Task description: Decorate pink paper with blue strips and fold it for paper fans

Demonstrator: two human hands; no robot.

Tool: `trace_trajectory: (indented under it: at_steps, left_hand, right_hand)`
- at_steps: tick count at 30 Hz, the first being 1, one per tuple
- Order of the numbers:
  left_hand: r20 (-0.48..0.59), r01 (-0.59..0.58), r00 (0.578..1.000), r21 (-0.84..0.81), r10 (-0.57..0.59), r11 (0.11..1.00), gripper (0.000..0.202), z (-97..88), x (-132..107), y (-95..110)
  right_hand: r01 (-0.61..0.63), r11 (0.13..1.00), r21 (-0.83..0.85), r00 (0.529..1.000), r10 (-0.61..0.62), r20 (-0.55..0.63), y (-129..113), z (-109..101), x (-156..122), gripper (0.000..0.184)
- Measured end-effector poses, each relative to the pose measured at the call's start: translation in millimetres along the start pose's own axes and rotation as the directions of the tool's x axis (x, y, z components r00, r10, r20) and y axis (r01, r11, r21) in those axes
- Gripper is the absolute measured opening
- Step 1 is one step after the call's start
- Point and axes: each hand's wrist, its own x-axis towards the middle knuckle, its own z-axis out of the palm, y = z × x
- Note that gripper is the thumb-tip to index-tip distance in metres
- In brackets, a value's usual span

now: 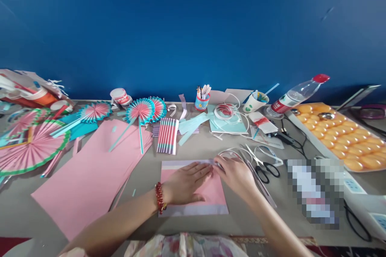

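A pink paper sheet (pixel 211 194) with pale lilac bands at its top and bottom edges lies on the grey table in front of me. My left hand (pixel 187 182) rests flat on it, fingers stretched out, a red bead bracelet (pixel 159 197) on the wrist. My right hand (pixel 237 174) sits at the sheet's upper right corner with its fingers curled down onto the folded top edge (pixel 193 164). Whether those fingers pinch the paper is hard to make out.
Black-handled scissors (pixel 265 166) and white paper strips lie just right of my hands. A large pink sheet (pixel 90 176), a folded striped stack (pixel 167 140) and paper fans (pixel 141 110) are to the left. A pen cup (pixel 202 100), paper cup (pixel 253 102), bottle (pixel 297 94) and orange tray (pixel 343 136) stand behind and right.
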Motion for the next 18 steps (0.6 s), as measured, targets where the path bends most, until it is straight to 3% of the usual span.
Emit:
trace_trajectory:
  at_steps: [6,18]
  left_hand:
    - [-0.016,0.023,1.0,0.023,-0.022,0.999,0.073,-2.6,1.5,1.5]
    - [0.019,0.017,1.0,0.156,-0.021,0.988,0.071,-12.5,23.3,3.1]
  right_hand:
    - [0.084,0.994,0.067,0.996,-0.084,-0.013,18.5,1.6,-2.5,0.025]
    - [0.046,0.999,0.008,0.999,-0.046,0.005,7.3,-12.0,-3.9,0.017]
